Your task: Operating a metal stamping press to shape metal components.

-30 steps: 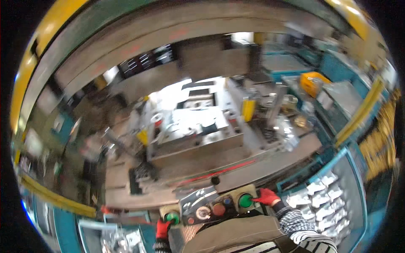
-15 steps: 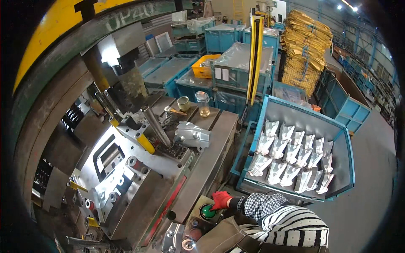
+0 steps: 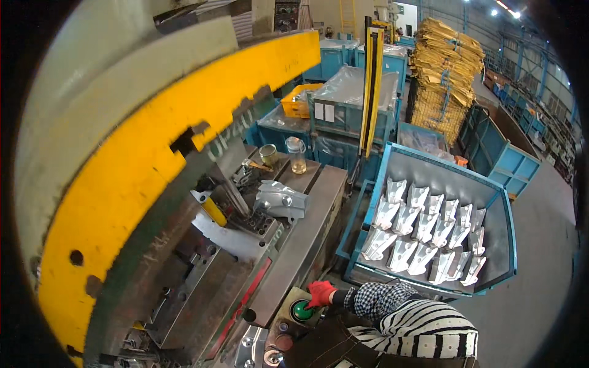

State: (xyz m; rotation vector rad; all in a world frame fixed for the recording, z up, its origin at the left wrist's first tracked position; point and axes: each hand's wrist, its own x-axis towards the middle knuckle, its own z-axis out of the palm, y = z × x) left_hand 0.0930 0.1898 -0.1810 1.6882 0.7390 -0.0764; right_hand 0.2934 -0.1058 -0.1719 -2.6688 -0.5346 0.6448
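Note:
My right hand (image 3: 321, 294), in a red glove, rests against a round green push button (image 3: 302, 310) on a small control box. Its fingers look spread slightly apart, holding nothing. My left hand is out of view. To the left, the press's yellow and dark green upper part (image 3: 165, 135) is low over the lower die (image 3: 236, 236) and hides much of it. A shiny formed metal part (image 3: 281, 201) lies on the press bed beside a steel guide post (image 3: 235, 195). Another bright metal part (image 3: 251, 345) is near the control box.
A blue-rimmed metal bin (image 3: 503, 236) at the right holds rows of formed metal parts (image 3: 405, 219). A can (image 3: 268, 153) and a clear jug (image 3: 296, 156) stand at the bed's back. Behind are a yellow-black post (image 3: 371, 92), covered blue crates (image 3: 353, 92) and stacked yellow sacks (image 3: 443, 73).
The press's upper part has come down over the lower die, covering the bright sheet that lay there. My right hand stays at the green button.

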